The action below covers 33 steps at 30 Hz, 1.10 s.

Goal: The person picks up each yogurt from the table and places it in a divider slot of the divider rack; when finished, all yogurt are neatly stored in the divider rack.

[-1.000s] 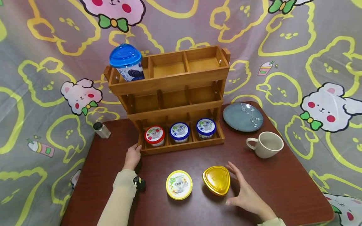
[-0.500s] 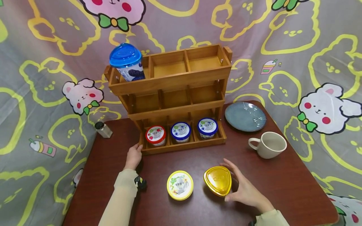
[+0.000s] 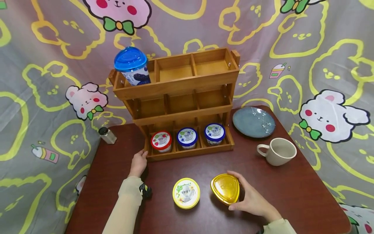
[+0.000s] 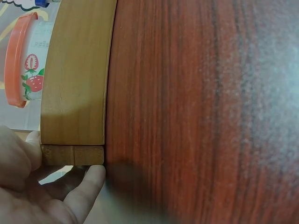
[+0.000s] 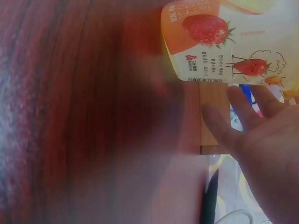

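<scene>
My left hand (image 3: 138, 164) grips the lower left corner of a three-tier wooden rack (image 3: 178, 86); in the left wrist view thumb and finger lie on either side of the rack's end (image 4: 77, 93). On the table, my right hand (image 3: 250, 198) holds a yogurt cup with a shiny gold rounded-triangle lid (image 3: 225, 188), fingers at its far side and thumb at its near edge. Strawberries are printed on that yogurt cup (image 5: 210, 42) in the right wrist view, where several fingers reach past it. Left of it sits a round cup with a yellow-rimmed lid (image 3: 186, 193).
The bottom tier holds a red-lidded cup (image 3: 161, 141) and two blue-lidded cups (image 3: 187, 137). A tall blue-lidded cup (image 3: 132, 65) stands top left. A blue-grey plate (image 3: 251, 122) and beige mug (image 3: 279, 152) stand right; a black-capped shaker (image 3: 107, 136) stands left.
My right hand has moved in from the right and closed its fingers and thumb around the gold-lidded yogurt cup. The left hand stays at the rack's corner.
</scene>
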Each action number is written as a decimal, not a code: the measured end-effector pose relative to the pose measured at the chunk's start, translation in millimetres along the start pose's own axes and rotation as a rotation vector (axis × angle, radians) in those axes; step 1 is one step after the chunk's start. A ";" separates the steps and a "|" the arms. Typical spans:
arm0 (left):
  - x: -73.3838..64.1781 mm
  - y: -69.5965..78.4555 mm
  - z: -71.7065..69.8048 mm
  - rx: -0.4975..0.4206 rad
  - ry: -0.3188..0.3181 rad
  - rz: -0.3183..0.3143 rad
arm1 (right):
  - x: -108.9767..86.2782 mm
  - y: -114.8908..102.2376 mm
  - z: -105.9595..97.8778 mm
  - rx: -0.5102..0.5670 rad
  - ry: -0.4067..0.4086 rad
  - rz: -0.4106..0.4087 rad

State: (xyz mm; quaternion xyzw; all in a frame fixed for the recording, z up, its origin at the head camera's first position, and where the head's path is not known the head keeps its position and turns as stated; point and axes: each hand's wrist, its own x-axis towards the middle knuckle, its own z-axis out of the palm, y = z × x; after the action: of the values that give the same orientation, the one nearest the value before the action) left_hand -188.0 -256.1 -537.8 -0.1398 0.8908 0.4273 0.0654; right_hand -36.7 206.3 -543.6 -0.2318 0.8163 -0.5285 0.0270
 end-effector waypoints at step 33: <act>-0.8 -2.3 0.9 0.018 0.030 0.042 | -3.4 18.5 7.3 0.046 0.048 -0.062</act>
State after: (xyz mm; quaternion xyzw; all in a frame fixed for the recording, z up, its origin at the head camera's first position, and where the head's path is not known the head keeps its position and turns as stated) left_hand -186.5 -256.6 -539.9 -0.1269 0.8983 0.4183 0.0441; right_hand -38.0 207.6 -563.8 -0.2436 0.7967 -0.5531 -0.0035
